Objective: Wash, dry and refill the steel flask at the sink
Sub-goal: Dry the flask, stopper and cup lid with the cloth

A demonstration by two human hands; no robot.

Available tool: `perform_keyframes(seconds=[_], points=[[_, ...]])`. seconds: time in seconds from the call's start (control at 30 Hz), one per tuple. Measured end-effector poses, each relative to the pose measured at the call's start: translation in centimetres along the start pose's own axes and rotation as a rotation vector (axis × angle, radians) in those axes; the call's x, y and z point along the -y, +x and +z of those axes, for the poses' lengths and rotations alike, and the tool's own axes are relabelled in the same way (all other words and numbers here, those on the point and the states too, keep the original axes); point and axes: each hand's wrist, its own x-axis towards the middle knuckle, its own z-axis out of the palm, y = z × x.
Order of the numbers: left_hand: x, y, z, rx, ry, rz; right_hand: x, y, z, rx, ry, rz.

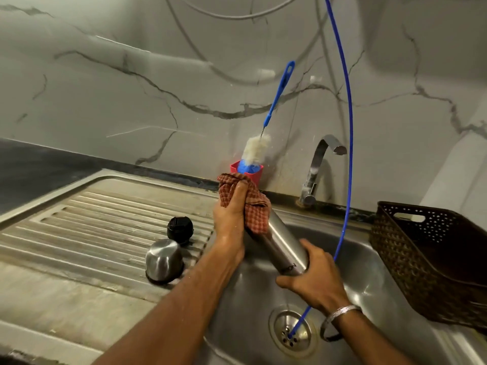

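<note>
Right now I am holding the tall brushed-steel flask (286, 242) tilted over the stainless steel sink (369, 270). My right hand (315, 281) is gripping its lower end, fingers curled around the body. My left hand (232, 212) is clutching a red-and-white checked cloth (246, 198) bunched over the flask's upper end. On the ribbed steel draining surface (92, 219) to the left, the steel cup lid (164, 260) is lying mouth down beside the black round stopper (180, 229). A blue-handled bottle brush (266, 133) is standing in a red cup (254, 172) behind, and a thin blue hose (349, 133) is dangling into the sink drain (291, 335).
</note>
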Motion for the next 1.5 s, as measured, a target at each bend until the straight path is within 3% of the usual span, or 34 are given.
perform_keyframes(seconds=[0.1, 0.23, 0.33, 0.4, 0.53, 0.67, 0.73, 0.9, 0.97, 1.03, 1.17, 1.23, 1.37, 1.43, 1.5], points=[[0.3, 0.3, -0.5, 0.069, 0.002, -0.071, 0.0, 0.1, -2.3, 0.212, 0.061, 0.099], [-1.2, 0.8, -1.3, 0.390, -0.123, -0.180, -0.6, -0.4, -2.3, 0.841, 0.651, 0.400], [-2.0, 1.2, -1.6, 0.422, -0.237, -0.196, -0.9, -0.6, -1.2, 1.038, 0.921, 0.412], [-1.8, 1.1, -1.7, 0.374, -0.263, -0.216, -0.7, -0.6, -0.5, 0.908, 0.912, 0.425], [-1.0, 0.4, -1.0, 0.284, -0.157, -0.208, 0.9, -0.7, 0.4, 0.425, 0.618, 0.308], [-1.2, 0.0, 0.0, 0.353, -0.131, -0.123, 2.4, -0.7, 0.2, 0.263, 0.538, 0.193], [-1.2, 0.0, -0.2, 0.352, -0.127, -0.104, 2.2, -0.7, 0.0, 0.320, 0.588, 0.210], [-1.3, 0.1, -2.4, 0.394, -0.185, -0.206, 1.3, -0.8, -0.4, 0.866, 1.000, 0.326], [-1.1, -0.4, -2.3, 0.455, -0.194, -0.198, 0.9, -0.7, -0.6, 0.974, 1.138, 0.304], [-0.9, -0.6, -1.9, 0.461, -0.203, -0.182, 1.2, -0.7, -0.8, 0.892, 1.106, 0.295], [0.0, -0.9, -1.0, 0.364, -0.034, -0.111, 2.2, 0.0, -0.2, 0.286, 0.675, 0.216], [1.0, -1.8, -0.1, 0.332, 0.087, -0.114, 2.5, 0.6, 0.1, 0.185, 0.612, 0.186], [2.1, -2.2, 0.7, 0.400, 0.169, -0.190, 2.4, 0.4, -1.1, 0.264, 0.654, 0.200], [2.1, -2.1, 0.6, 0.438, 0.158, -0.220, 2.3, 0.0, -1.4, 0.399, 0.719, 0.243], [1.6, -2.0, 0.6, 0.464, 0.076, -0.263, 2.1, -0.3, -1.0, 0.582, 0.936, 0.332]])
